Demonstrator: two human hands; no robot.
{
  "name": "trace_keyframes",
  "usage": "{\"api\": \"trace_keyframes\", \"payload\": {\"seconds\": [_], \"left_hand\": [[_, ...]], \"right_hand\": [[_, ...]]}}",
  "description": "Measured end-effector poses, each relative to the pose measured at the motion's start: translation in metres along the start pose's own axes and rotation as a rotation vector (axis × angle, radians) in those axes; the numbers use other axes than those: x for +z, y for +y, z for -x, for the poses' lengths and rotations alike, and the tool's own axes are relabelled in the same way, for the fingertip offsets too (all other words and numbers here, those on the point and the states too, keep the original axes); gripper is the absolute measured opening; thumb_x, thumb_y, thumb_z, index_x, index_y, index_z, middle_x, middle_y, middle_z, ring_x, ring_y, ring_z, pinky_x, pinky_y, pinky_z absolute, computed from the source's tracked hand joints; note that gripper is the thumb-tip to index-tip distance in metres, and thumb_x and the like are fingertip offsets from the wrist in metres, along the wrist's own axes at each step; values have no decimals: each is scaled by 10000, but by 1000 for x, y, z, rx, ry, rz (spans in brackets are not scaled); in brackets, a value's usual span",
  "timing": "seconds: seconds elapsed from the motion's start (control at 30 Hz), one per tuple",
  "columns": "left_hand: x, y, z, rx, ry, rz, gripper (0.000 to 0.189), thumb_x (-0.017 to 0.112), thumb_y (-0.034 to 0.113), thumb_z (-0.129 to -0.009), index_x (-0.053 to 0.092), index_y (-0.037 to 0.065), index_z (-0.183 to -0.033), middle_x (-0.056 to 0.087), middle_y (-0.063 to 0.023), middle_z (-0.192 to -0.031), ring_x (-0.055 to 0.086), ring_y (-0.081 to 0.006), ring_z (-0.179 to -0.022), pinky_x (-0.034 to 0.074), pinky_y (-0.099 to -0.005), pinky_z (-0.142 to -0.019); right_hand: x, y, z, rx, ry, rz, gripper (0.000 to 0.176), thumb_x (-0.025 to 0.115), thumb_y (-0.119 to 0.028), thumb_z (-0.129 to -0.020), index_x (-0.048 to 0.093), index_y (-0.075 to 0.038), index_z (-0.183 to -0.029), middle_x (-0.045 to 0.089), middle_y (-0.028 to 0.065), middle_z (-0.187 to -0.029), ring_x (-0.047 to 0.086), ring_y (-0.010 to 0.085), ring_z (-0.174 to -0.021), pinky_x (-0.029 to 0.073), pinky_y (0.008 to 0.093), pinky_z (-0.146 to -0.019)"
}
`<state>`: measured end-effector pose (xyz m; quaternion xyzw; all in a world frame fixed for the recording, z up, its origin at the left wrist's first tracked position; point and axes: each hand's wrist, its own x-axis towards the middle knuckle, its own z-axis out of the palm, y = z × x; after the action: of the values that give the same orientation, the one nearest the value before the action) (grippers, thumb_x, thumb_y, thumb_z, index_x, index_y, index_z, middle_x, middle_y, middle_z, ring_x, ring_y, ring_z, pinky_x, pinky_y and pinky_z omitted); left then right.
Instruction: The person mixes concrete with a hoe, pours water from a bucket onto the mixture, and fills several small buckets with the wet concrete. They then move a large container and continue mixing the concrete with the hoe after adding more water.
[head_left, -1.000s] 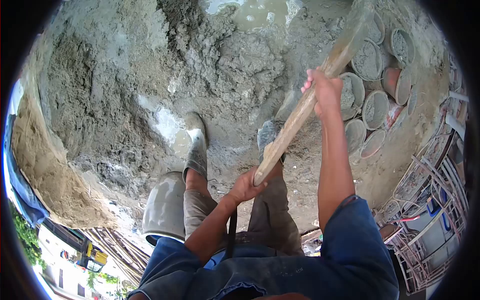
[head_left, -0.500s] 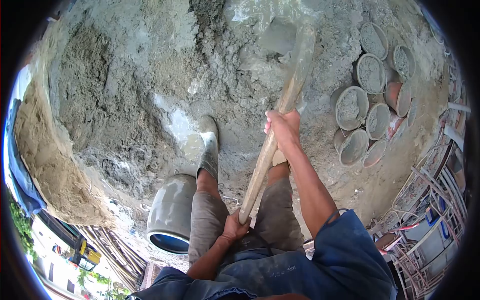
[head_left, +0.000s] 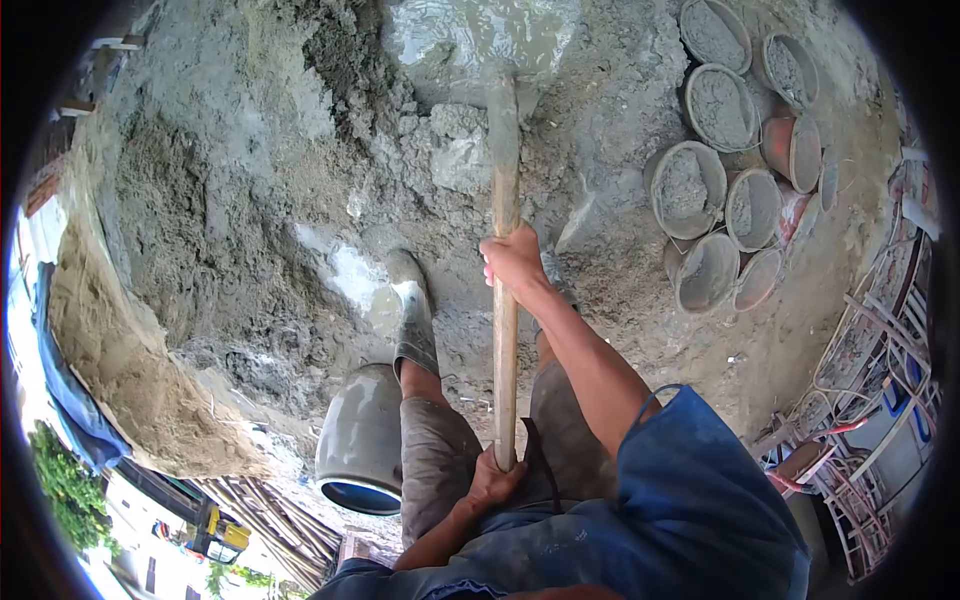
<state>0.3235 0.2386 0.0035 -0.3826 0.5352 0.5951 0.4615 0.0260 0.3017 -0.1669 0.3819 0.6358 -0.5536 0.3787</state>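
A long wooden-handled hoe [head_left: 506,330] runs almost straight up the middle of the view. My right hand [head_left: 514,257] is closed around the handle about halfway along. Lower down, near my lap, my left hand [head_left: 494,480] grips the butt end. The far end of the hoe is coated in grey, and its blade is hard to make out in the wet mix. Around it lies grey mortar [head_left: 420,165], with a thick lump [head_left: 458,148] just left of the handle. Beyond the far end is a watery puddle [head_left: 490,35].
Several buckets [head_left: 688,190] of grey mix cluster at the right. A grey barrel [head_left: 362,430] stands beside my left boot [head_left: 415,310]. Sand [head_left: 130,350] is heaped at the left, poles [head_left: 275,515] lie lower left, and metal frames [head_left: 870,450] are at the right edge.
The hoe has swung from leaning right to nearly upright in view, its far end moving left. My right hand went left with it. The whole view has shifted slightly.
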Motion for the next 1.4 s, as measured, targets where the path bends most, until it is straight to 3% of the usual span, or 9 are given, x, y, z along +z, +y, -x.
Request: {"api": "trace_keyframes", "payload": {"seconds": [0.07,0.17,0.33,0.47,0.6,0.73,1.07,1.2,1.4], "left_hand": [[6,-2,-3,63,-82,6,250,674,59,-793,577,38,-1023,613,-40,-880,587,-148,-827,491,-305,-775],[11,40,-78,288,-78,-102,211,696,76,-774,566,43,-937,578,-29,-763,535,-96,-714,476,-287,-660],[11,195,-209,522,-19,-136,196,707,80,-758,532,37,-836,536,-9,-681,496,-92,-622,444,-294,-567],[9,162,-142,172,105,-343,235,675,118,-751,559,-1,-917,572,-103,-713,564,-195,-670,481,-354,-644],[13,73,-53,13,101,-175,177,695,102,-758,543,30,-814,578,-59,-709,549,-135,-667,475,-337,-631],[13,30,-13,143,153,-168,133,668,75,-790,553,23,-831,585,-21,-730,563,-117,-705,483,-313,-641],[-1,273,-239,459,-69,-258,201,683,98,-755,527,11,-847,549,-84,-696,524,-183,-644,461,-352,-629],[-52,231,-181,388,120,-511,318,636,138,-748,578,-4,-1027,648,-259,-881,631,-450,-852,498,-472,-777],[-101,121,-91,46,41,-593,319,671,182,-747,592,39,-1022,649,-250,-885,632,-429,-895,498,-493,-782]], "right_hand": [[-29,-40,32,-131,76,-32,227,571,22,-762,456,27,-958,536,71,-614,542,162,-411,439,321,-347],[-77,-119,28,-359,195,-101,156,583,20,-759,482,11,-877,536,67,-614,522,145,-409,435,297,-352],[-135,-234,-106,-534,253,-67,66,611,-26,-776,564,17,-761,569,74,-653,554,141,-517,490,292,-457],[-109,-132,-156,-95,152,-140,117,592,-18,-773,578,66,-853,607,131,-680,597,192,-508,518,331,-435],[-64,-53,-81,-79,91,-71,58,599,12,-770,541,9,-767,535,77,-587,535,161,-419,448,325,-347],[-61,-53,-10,-65,-23,-244,319,584,12,-755,440,40,-1039,543,88,-638,574,180,-435,453,320,-334],[-150,-278,-138,-500,326,-89,51,589,-26,-794,561,12,-776,561,82,-646,559,161,-530,518,321,-501],[-114,-187,-191,-180,214,-243,69,575,-63,-827,549,-1,-812,538,72,-658,542,170,-525,522,356,-504],[-57,-65,-79,35,115,-461,120,625,-57,-788,511,-45,-752,493,46,-640,512,172,-506,480,373,-497]]}}
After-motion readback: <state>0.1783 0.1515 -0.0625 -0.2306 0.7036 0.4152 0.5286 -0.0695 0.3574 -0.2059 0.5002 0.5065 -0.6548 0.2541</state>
